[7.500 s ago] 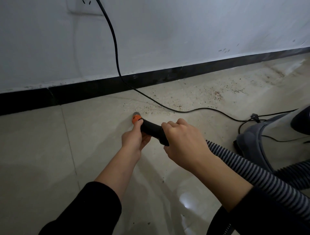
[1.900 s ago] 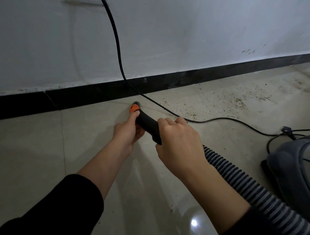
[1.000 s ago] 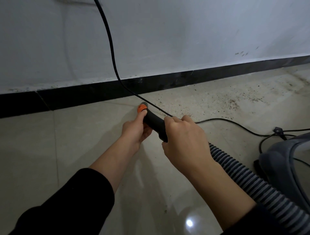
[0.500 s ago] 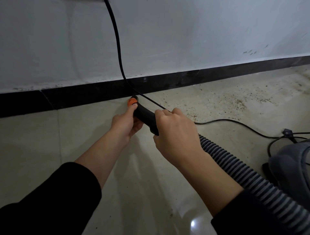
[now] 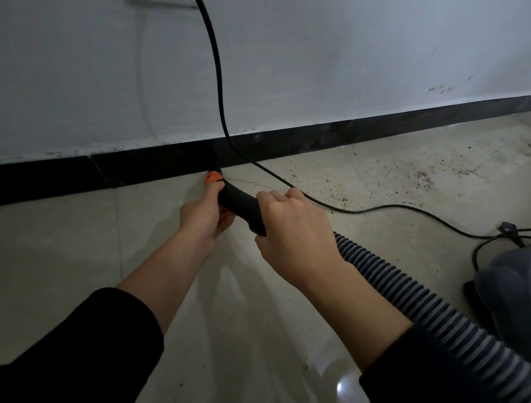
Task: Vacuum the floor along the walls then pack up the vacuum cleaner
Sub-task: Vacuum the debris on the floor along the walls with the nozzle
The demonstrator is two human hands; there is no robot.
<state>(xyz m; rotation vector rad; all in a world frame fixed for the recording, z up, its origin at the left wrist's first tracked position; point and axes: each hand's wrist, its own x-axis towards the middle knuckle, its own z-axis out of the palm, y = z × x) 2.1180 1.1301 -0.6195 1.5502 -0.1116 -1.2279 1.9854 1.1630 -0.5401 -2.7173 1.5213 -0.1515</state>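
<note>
The black vacuum nozzle (image 5: 240,202) with an orange tip (image 5: 213,177) points at the foot of the black baseboard (image 5: 330,135). My left hand (image 5: 204,214) grips the nozzle just behind the orange tip. My right hand (image 5: 293,230) grips its rear end, where the ribbed grey hose (image 5: 402,296) begins. The hose runs down to the right towards the grey vacuum body (image 5: 505,290) at the right edge. Brown crumbs (image 5: 422,181) lie scattered on the floor tiles to the right of the nozzle.
A black power cord (image 5: 218,86) hangs down the white wall, crosses the baseboard and runs along the floor to the vacuum body. The wall socket (image 5: 161,3) is at the top edge. Pale tiled floor (image 5: 57,244) lies to the left.
The nozzle tip has moved up from the open tile to the foot of the baseboard. Both hands keep the same grip.
</note>
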